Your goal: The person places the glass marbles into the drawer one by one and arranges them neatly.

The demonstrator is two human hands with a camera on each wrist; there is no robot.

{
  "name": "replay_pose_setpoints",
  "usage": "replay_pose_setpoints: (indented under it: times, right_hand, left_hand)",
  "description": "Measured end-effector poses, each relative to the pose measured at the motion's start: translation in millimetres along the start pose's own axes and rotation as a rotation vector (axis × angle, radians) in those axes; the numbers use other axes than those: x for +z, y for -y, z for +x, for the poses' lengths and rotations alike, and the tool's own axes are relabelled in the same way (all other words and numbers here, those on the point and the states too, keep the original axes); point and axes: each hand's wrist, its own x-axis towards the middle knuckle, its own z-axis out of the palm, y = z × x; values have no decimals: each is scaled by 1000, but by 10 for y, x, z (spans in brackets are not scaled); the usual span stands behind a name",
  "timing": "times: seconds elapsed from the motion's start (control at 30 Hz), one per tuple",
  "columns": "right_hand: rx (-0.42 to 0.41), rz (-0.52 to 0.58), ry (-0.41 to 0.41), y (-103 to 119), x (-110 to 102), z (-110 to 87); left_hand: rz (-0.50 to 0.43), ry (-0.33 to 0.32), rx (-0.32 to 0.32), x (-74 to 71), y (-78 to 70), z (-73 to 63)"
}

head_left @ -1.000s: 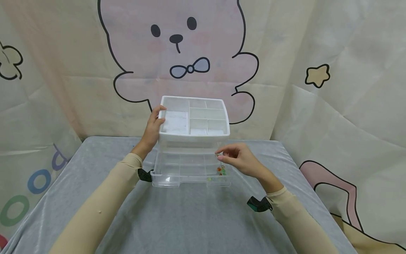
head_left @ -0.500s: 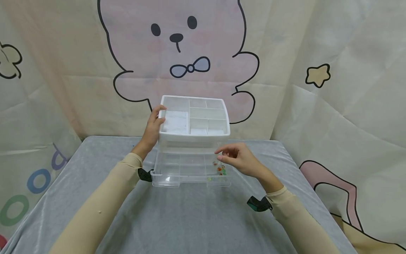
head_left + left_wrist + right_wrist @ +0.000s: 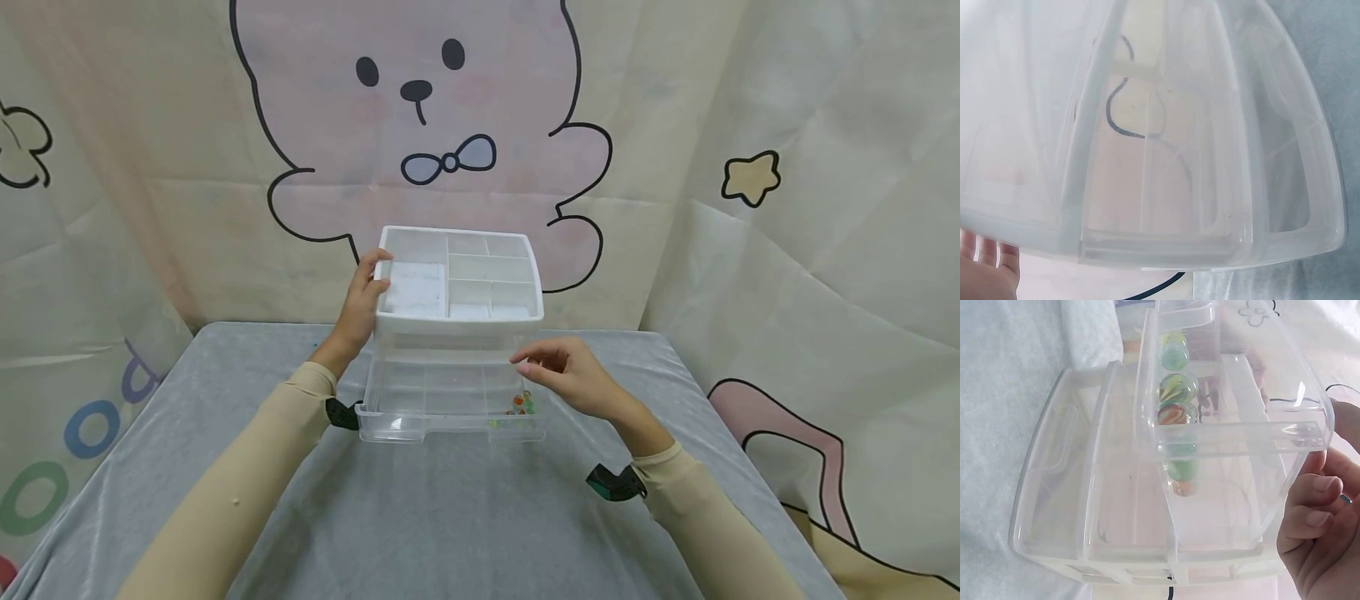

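A small clear plastic drawer organizer with a white compartment tray (image 3: 415, 283) on top stands on the table. My left hand (image 3: 357, 310) grips its left side near the tray's edge; in the left wrist view only a few fingers (image 3: 988, 251) show. A clear drawer (image 3: 393, 427) is pulled out at the front. Several glass marbles (image 3: 522, 403), green, yellow and orange, lie in its right end, clearer in the right wrist view (image 3: 1177, 390). My right hand (image 3: 566, 375) hovers over the drawer's right side, thumb and index slightly apart, nothing seen between them.
A grey cloth (image 3: 465, 517) covers the table. Behind it hangs a backdrop sheet (image 3: 517, 100) with a pink bear. More printed cloth (image 3: 817, 275) hangs at the right side.
A marble pinched in my right fingers one second ago has dropped into the drawer and joined the others. My right hand has barely moved; my left hand stays put.
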Motion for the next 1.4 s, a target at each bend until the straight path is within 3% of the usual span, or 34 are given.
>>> replay_pose_setpoints:
  times: [0.47,1.03,1.4]
  right_hand:
    - [-1,13,-29,54,-38,-94]
    - [-135,56,-27,191,8,-206]
    - [-121,9,-12,322,111,-282]
  left_hand:
    - [8,-4,18,-7,20,11]
    - [5,4,21,-8,8,-2]
    - [8,11,18,-4,-7,-17]
